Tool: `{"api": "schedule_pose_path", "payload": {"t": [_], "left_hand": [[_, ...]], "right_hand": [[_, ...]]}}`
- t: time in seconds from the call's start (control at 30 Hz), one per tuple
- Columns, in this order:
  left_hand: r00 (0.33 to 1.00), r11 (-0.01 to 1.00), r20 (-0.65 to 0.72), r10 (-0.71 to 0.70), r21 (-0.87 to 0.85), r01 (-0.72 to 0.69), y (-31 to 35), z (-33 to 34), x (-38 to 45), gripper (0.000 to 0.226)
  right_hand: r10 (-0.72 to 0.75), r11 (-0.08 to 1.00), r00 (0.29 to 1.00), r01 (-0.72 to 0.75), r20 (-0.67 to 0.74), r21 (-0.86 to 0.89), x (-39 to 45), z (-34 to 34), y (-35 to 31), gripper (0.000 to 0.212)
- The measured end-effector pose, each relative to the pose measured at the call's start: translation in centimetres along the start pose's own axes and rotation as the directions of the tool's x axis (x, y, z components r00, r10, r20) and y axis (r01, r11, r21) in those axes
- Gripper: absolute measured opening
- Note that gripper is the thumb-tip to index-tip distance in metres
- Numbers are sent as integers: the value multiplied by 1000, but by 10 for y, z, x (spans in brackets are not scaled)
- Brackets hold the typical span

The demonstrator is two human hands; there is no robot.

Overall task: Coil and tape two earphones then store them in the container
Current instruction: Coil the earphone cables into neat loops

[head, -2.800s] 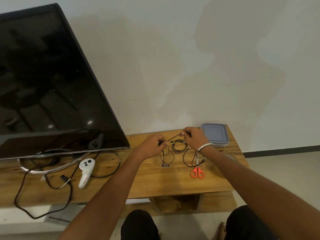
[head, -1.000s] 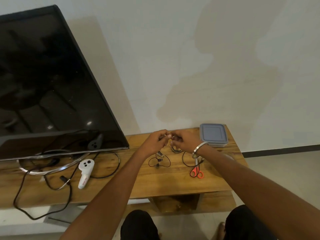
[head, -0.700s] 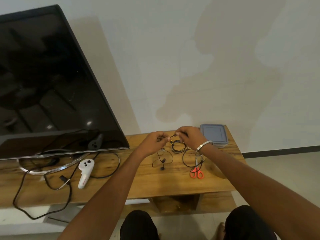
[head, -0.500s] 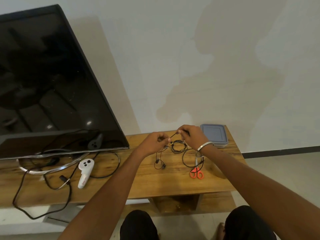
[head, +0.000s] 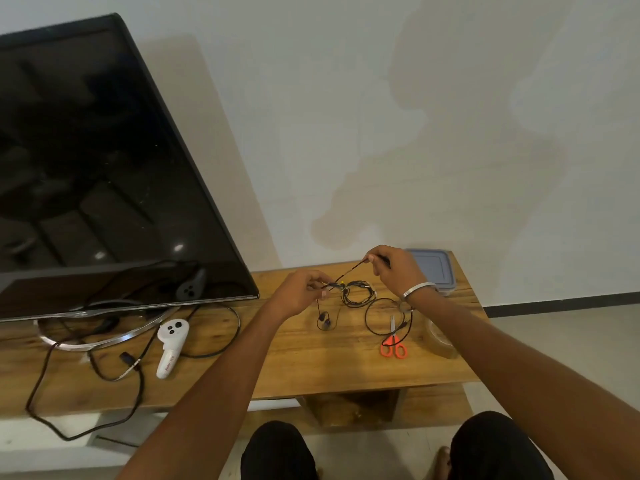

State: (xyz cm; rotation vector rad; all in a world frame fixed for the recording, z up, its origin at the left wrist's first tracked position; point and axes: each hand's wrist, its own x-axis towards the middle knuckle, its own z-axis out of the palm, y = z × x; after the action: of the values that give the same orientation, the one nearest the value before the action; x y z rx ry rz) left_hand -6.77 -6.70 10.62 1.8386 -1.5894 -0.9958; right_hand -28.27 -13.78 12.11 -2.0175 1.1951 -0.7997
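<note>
My left hand [head: 300, 293] pinches a black earphone cable [head: 347, 274], and its earbuds [head: 324, 321] dangle below, down to the wooden table [head: 304, 355]. My right hand [head: 393, 270] pinches the same cable higher up, stretching it taut between both hands. A second black earphone [head: 358, 295] lies loosely coiled on the table under the hands, with a loop [head: 379, 317] trailing toward me. The grey lidded container [head: 434, 270] sits at the table's back right, behind my right hand. A roll of clear tape [head: 441, 341] lies near my right forearm.
Orange-handled scissors [head: 393, 344] lie on the table right of centre. A large black TV [head: 97, 168] fills the left, with a white controller [head: 171, 341] and black cables [head: 131, 365] in front of it. My knees show below the table's front edge.
My hands came together, then drew apart again, with my right hand rising and pulling the cable taut. The hanging earbud end has grown shorter and shifted right under my left hand.
</note>
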Motion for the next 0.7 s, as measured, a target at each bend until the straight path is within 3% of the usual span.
{"api": "schedule_pose_path", "payload": {"t": [0.07, 0.23, 0.5, 0.6, 0.7], "left_hand": [[1000, 999, -29, -12, -33, 11, -1, 0, 0, 18], [985, 994, -145, 94, 69, -85, -4, -2, 0, 21], [976, 943, -202, 85, -300, -145, 1, -4, -8, 21], [960, 954, -240, 144, -222, -199, 1, -5, -10, 20], [972, 972, -159, 174, -129, -195, -1, -10, -13, 20]], "right_hand": [[7, 1000, 1000, -7, 2, -13, 0, -2, 1, 23], [60, 996, 998, -62, -25, -68, 0, -2, 6, 23], [218, 961, 975, -223, -47, -164, 4, 1, 22, 24], [268, 948, 962, -273, -53, -164, 4, 1, 26, 23], [292, 943, 953, -301, -79, -141, 4, -1, 28, 23]]}}
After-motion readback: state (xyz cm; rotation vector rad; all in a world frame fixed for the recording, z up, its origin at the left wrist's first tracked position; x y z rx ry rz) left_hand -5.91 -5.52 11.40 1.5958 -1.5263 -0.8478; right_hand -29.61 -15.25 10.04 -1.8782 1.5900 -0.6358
